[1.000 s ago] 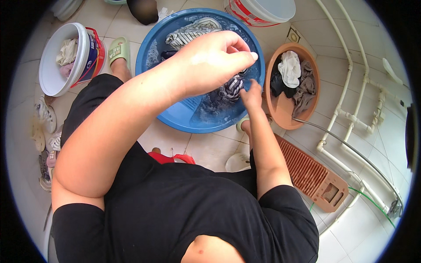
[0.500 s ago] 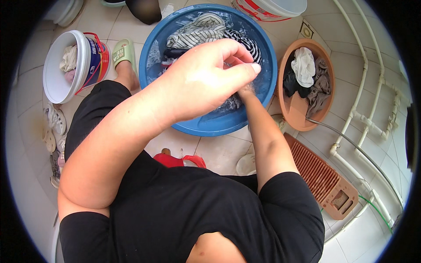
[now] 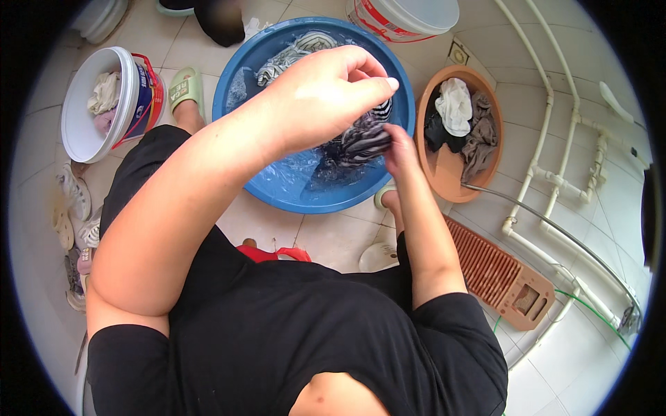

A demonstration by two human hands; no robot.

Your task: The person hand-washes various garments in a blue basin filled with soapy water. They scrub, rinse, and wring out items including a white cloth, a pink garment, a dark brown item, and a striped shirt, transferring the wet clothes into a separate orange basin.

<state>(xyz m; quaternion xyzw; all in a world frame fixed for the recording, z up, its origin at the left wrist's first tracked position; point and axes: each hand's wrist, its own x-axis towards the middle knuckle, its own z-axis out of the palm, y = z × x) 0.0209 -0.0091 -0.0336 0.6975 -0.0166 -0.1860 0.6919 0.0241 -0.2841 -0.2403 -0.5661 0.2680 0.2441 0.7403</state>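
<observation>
My left hand is raised over the blue basin, its fingers curled in toward the thumb. Whatever those fingers may hold is hidden. At the basin's right side my right hand grips a wet, dark garment with pale stripes, bunched above the water. The garment's darker lower part reaches into the water, and my left hand covers some of it. Behind my left hand, a white-and-grey striped garment lies in the basin.
Right of the basin stands an orange tub with white, black and brown clothes. A brown washboard lies nearer me. A white bucket with cloth is at the left, another bucket behind. Pipes run along the right wall.
My right hand has come up out of the basin toward me with the dark striped garment. My left hand stays raised in nearly the same pose. The view has shifted slightly.
</observation>
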